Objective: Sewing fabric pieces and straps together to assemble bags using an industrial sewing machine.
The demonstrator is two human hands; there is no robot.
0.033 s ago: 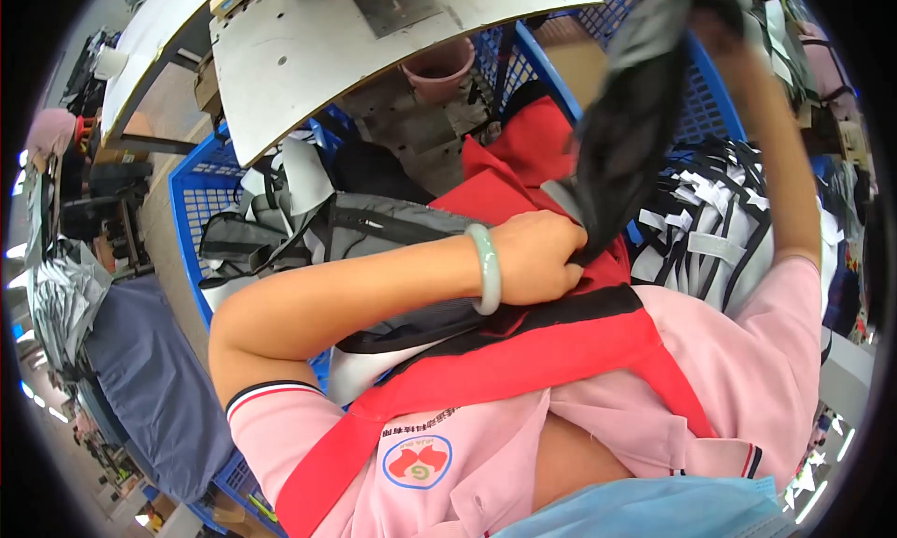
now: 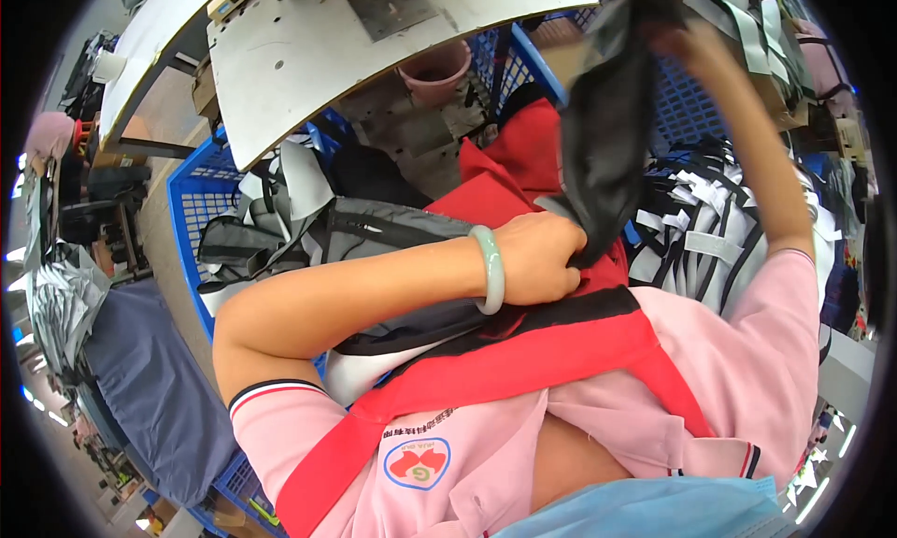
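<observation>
A dark grey and black fabric piece (image 2: 609, 131) is stretched up and away from me between my two hands. My left hand (image 2: 537, 258), with a pale green bangle on its wrist, is closed on the lower end, over my lap. Up at the right, my right hand (image 2: 680, 47) is raised at the upper end, blurred by motion, its fingers closed on the fabric. Under my left forearm lies a grey bag piece with a zip (image 2: 383, 222). Red cloth (image 2: 486, 187) lies beneath and behind the stretched piece.
A white worktable (image 2: 290, 66) stands ahead, with a pink bucket (image 2: 436, 75) under it. A blue plastic crate (image 2: 187, 197) with fabric pieces is at the left. White pieces with black straps (image 2: 715, 229) are heaped at the right. Dark blue cloth (image 2: 159, 388) covers something at far left.
My right hand has shifted left and slightly up, and the stretched fabric has swung left with it and straightened. My left hand keeps its place.
</observation>
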